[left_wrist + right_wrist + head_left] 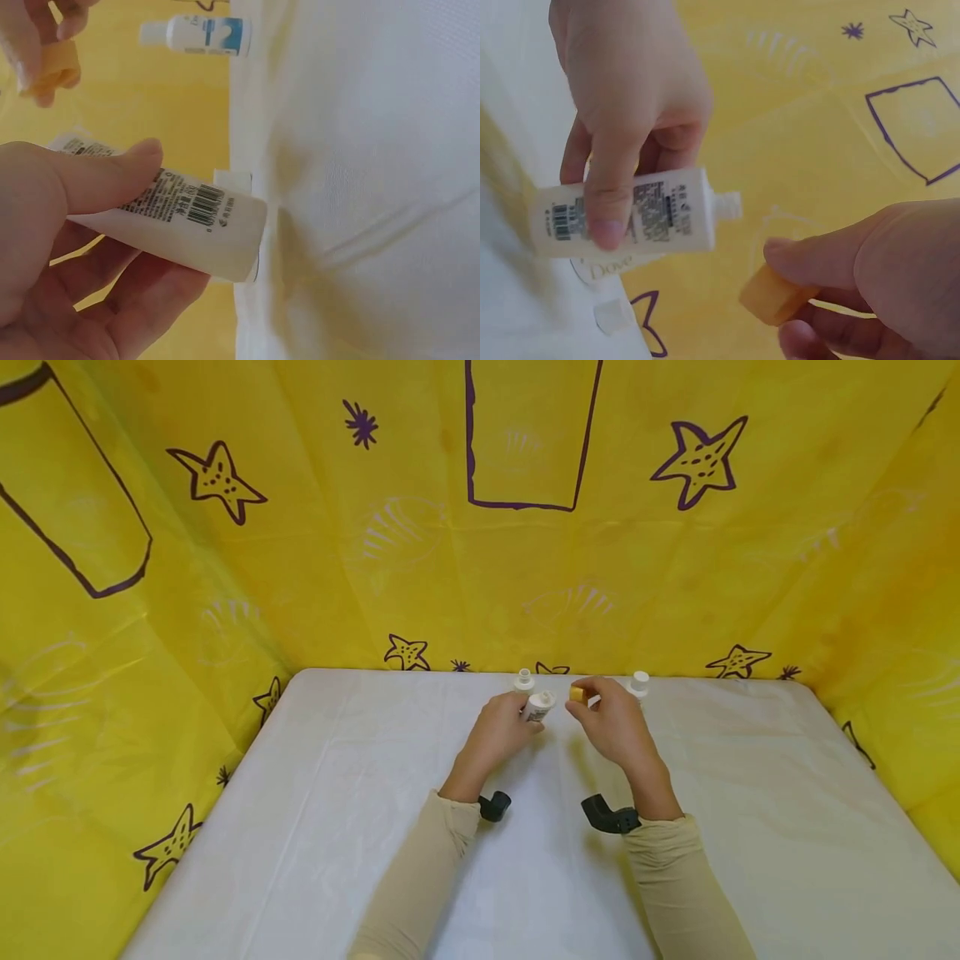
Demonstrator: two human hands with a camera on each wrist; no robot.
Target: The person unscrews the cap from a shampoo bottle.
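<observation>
My left hand [498,727] grips a white bottle [686,214] with small print and a barcode on its back. The bottle's narrow neck [728,205] is bare, and the bottle tilts toward the right hand. My right hand [617,724] pinches a yellow cap [772,294] between thumb and fingers, a short way from that neck. Partly hidden behind the left hand stands a second white bottle [524,680], its neck uncapped; "Dove" is printed on it in the right wrist view. A third bottle [208,35], white with a blue label and white cap, stands beyond the right hand.
A loose white cap [613,316] sits on the table near the Dove bottle. The white-covered table [337,827] meets a yellow curtain [315,568] with starfish drawings along its back and sides. A dark camera mount sits on each wrist.
</observation>
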